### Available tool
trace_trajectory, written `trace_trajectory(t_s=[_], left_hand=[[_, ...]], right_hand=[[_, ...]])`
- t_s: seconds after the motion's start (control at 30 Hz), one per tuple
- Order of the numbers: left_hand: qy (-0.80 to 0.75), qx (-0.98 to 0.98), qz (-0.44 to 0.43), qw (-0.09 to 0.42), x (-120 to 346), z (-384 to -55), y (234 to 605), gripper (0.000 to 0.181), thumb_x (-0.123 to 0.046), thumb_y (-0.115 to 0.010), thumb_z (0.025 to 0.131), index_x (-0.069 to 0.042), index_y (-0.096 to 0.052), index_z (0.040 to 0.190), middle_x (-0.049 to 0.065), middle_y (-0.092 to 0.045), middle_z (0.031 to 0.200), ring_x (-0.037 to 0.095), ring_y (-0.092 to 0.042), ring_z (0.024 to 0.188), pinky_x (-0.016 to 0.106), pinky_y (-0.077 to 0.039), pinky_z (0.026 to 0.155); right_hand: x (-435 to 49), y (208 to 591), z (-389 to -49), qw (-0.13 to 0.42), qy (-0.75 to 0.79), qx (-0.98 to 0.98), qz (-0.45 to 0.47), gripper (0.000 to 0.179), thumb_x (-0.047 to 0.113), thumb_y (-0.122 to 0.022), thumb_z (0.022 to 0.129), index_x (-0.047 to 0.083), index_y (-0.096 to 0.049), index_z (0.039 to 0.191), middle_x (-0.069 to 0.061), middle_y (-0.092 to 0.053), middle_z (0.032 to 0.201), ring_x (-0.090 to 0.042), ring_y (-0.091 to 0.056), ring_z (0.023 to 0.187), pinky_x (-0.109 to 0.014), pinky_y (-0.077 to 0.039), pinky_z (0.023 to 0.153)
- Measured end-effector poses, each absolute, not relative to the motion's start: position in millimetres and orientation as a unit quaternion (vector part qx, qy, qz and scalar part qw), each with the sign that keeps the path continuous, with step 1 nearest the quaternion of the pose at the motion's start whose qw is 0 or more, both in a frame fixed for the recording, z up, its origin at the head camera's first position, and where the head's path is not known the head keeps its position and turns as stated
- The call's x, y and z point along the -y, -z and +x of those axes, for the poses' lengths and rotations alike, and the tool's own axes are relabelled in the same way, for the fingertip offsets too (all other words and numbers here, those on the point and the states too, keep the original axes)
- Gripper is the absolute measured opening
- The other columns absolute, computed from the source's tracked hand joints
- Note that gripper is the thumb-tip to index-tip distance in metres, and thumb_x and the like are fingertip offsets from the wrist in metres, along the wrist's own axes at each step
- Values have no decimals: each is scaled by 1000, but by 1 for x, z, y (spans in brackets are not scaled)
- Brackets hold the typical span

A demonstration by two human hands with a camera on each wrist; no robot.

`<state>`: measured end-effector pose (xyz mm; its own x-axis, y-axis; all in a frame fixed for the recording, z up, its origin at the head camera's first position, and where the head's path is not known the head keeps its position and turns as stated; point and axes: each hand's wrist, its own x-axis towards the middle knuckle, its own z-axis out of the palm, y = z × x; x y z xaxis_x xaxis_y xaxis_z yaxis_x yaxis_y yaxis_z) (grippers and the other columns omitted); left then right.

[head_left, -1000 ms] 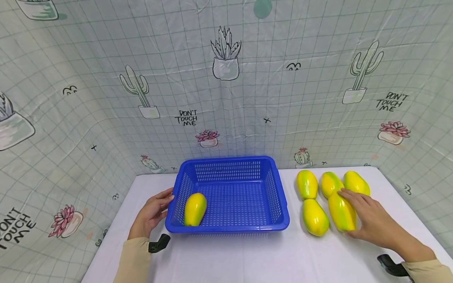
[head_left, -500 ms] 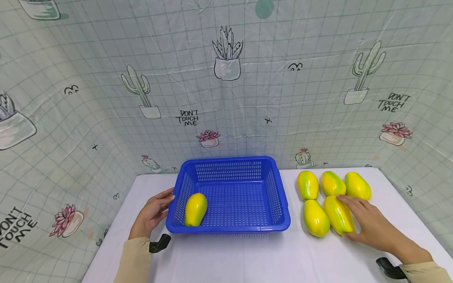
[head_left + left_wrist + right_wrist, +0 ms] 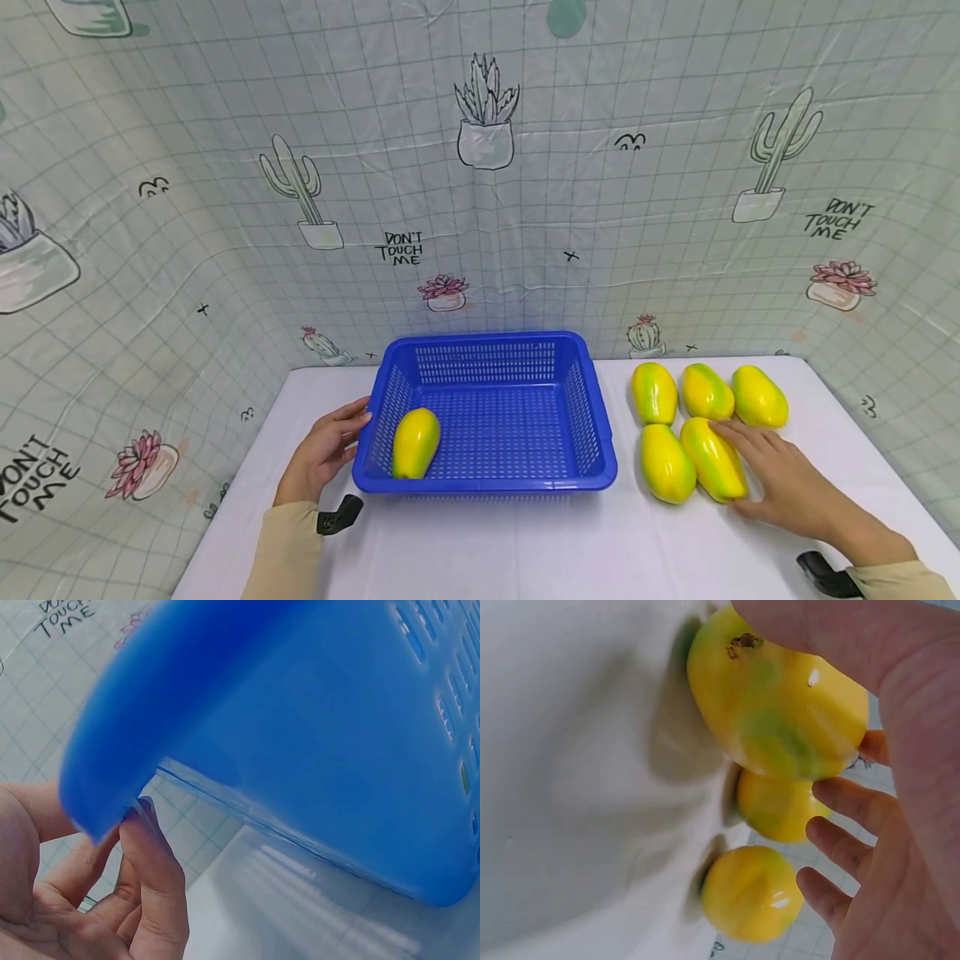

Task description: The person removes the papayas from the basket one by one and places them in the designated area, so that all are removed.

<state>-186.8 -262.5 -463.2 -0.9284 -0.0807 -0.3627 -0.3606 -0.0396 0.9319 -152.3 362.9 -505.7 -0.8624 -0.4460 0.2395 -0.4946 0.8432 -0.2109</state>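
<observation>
A yellow-green papaya [image 3: 714,460] lies on the table at the front right, against a second papaya [image 3: 667,464] on its left. My right hand [image 3: 795,483] holds it between fingertips at its far end and thumb at its near end. In the right wrist view the thumb [image 3: 817,630] lies over the fruit; the other fingers are spread and loosely bent. A blue plastic basket [image 3: 483,485] stands at the middle with one papaya [image 3: 416,443] inside, at its left. My left hand [image 3: 318,454] grips the basket's left rim; in the left wrist view its fingers [image 3: 154,881] curl beneath the rim.
Behind the front fruits lie three more papayas [image 3: 655,393], in a row near the back edge. White cloth covers the table [image 3: 525,550]. A patterned curtain [image 3: 525,217] hangs behind and at both sides.
The papaya in my right hand has shifted left and slightly toward me, and now rests against its neighbour. My left hand and the basket have stayed put.
</observation>
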Motion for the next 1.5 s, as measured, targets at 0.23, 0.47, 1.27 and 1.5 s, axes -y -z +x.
trace_trajectory(t_s=[0.23, 0.47, 1.27, 1.5], left_hand=[[-702, -685, -165, 100, 263, -187, 462, 58, -14, -60, 108, -3, -40, 162, -9, -68, 114, 18, -56, 112, 23, -54, 86], [-702, -686, -163, 99, 262, -187, 462, 58, -15, -59, 108, -4, -40, 162, -7, -68, 120, 19, -55, 114, 22, -54, 86], [-703, -684, -166, 97, 261, -188, 464, 58, -14, -59, 108, -3, -40, 162, -8, -68, 116, 18, -57, 111, 22, -55, 84], [-706, -682, -166, 94, 261, -187, 463, 58, -14, -60, 108, -2, -40, 161, -8, -69, 114, 17, -58, 109, 22, -56, 84]], right_hand=[[-362, 497, -152, 100, -125, 952, 261, 115, 40, -103, 59, -1, -46, 150, -25, -53, 145, -46, -52, 125, -70, -44, 94], [-355, 480, -158, 116, -126, 946, 275, 109, 38, -102, 62, 2, -48, 150, -25, -53, 145, -47, -52, 125, -70, -43, 94], [-276, 431, -183, 134, -143, 912, 360, 85, 28, -91, 83, 3, -50, 153, -19, -55, 150, -42, -52, 134, -67, -39, 107], [-245, 423, -194, 107, -150, 916, 357, 84, 29, -89, 86, 5, -48, 156, -19, -52, 155, -42, -48, 140, -67, -37, 111]])
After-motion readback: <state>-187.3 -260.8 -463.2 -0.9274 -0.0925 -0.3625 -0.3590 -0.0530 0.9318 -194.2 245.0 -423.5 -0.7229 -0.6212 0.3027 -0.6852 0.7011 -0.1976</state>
